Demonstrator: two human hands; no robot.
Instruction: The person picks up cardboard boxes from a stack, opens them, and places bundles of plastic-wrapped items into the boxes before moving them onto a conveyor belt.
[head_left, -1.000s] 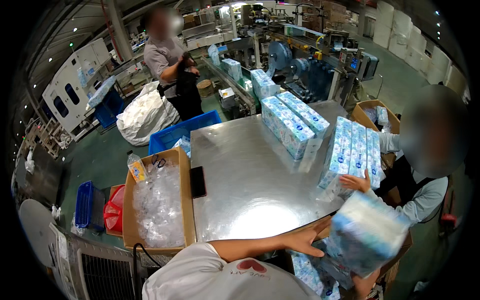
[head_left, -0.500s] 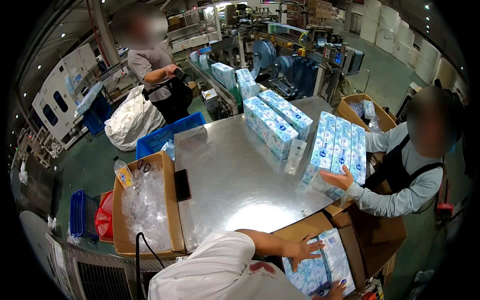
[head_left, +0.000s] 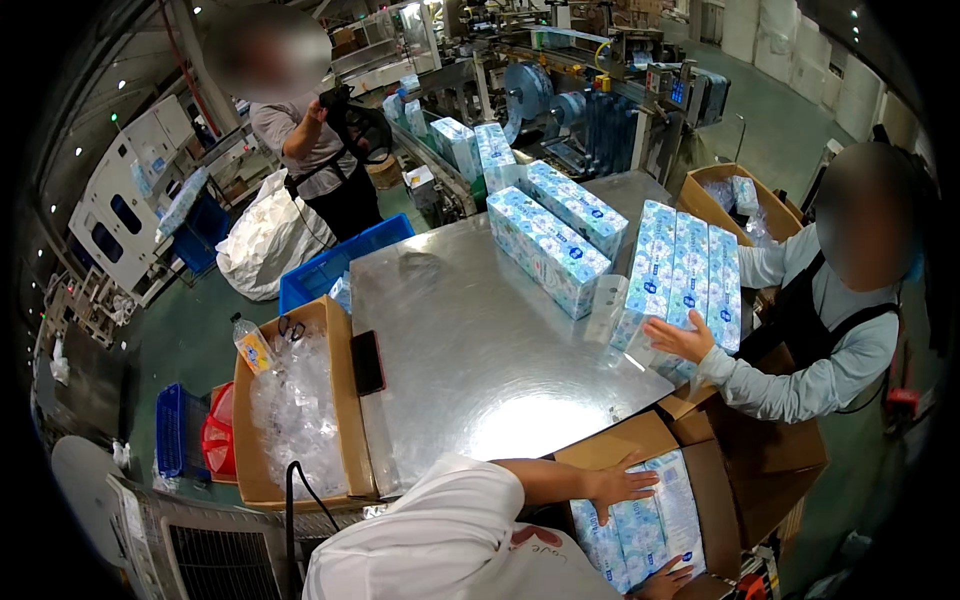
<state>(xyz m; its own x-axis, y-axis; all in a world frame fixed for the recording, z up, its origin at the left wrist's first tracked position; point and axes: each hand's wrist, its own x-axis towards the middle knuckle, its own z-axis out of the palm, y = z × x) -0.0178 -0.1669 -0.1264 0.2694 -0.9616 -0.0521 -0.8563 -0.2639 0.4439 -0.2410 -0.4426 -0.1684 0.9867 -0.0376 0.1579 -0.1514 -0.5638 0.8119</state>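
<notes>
The cardboard carton (head_left: 722, 510) closes in around both sets of fingers, its walls standing to their right and one flap (head_left: 618, 441) raised just beyond the left ones, between them and the metal table (head_left: 450, 340). Past that flap, ahead and to the right, a co-worker's hand (head_left: 682, 338) rests against three upright blue-patterned bundles (head_left: 682, 275), and two more bundles (head_left: 548, 255) stand farther off, straight ahead of the left fingers. Well to their left lie a dark phone (head_left: 368, 361) at the table's edge and, beyond it, a box (head_left: 346, 425) of clear plastic with a bottle (head_left: 253, 345) in it. Directly beneath the fingers, the blue-and-white packs (head_left: 622, 535) lie side by side inside the carton. The left hand (head_left: 614, 486) is flat on their far end, its fingers spread wide; the right hand (head_left: 664, 581), partly cut off by the lower edge, touches the near end, fingers extended and slightly parted. A second ago a pack was held tilted above the carton, blurred; now it lies level under the hands. Far ahead to the left, another worker (head_left: 295, 140) has raised a dark object since the previous picture.
</notes>
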